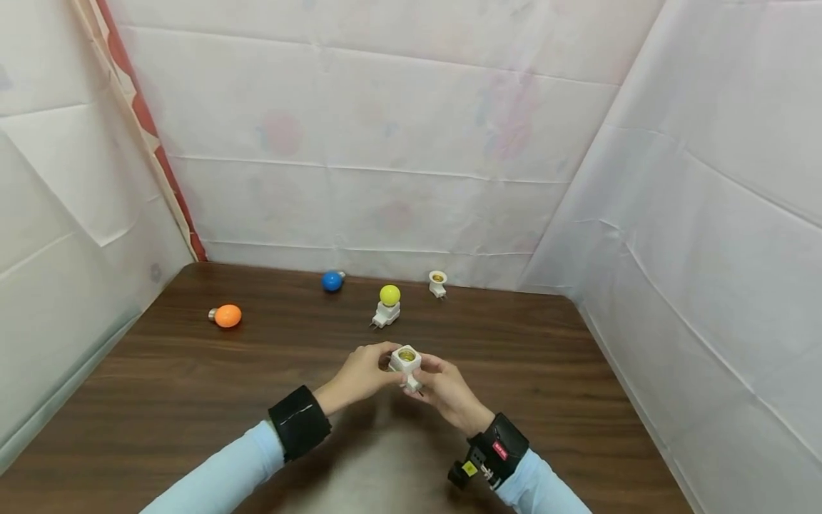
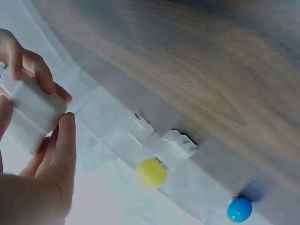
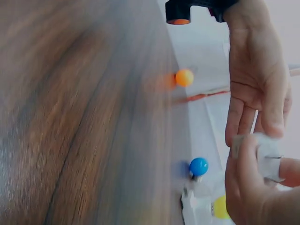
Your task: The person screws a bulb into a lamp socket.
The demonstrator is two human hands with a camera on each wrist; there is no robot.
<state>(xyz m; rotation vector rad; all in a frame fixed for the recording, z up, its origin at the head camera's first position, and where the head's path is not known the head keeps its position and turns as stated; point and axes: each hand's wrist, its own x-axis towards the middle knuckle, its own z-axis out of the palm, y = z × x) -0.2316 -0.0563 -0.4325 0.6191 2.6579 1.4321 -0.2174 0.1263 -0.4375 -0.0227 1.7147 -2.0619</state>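
- Light blue sleeves (image 1: 225,464) are seen nearest, ended by a black left strap (image 1: 299,423) and a black right strap (image 1: 507,442).
- On the right strap, a red label (image 1: 499,450) with pale lettering is noted; the lettering is too small to be read. A yellow label (image 1: 469,469) with a dark mark is carried beside it, next to a black device (image 1: 458,475).
- A white square socket (image 1: 406,363) is gripped between thumb and fingers by both the left hand (image 1: 366,368) and the right hand (image 1: 452,396). It is held above the table (image 1: 160,400), its brass-coloured opening turned up; its sides are partly covered by fingers.
- Beyond the hands, a yellow bulb (image 1: 389,295) is seated upright in a second socket (image 1: 387,315). In the right wrist view this bulb is partly hidden by the left hand.
- An orange bulb (image 1: 227,315) is laid on its side at the left, its metal base pointed left.
- A blue bulb (image 1: 332,281) is laid near the far edge, its base pointed right.
- A round-rimmed socket (image 1: 438,289) is placed right of the yellow bulb, its opening unfilled.
- The table is backed by creased white cloth (image 1: 385,143) with faint coloured patches; a red-patterned strip (image 1: 144,118) is hung at the left corner.
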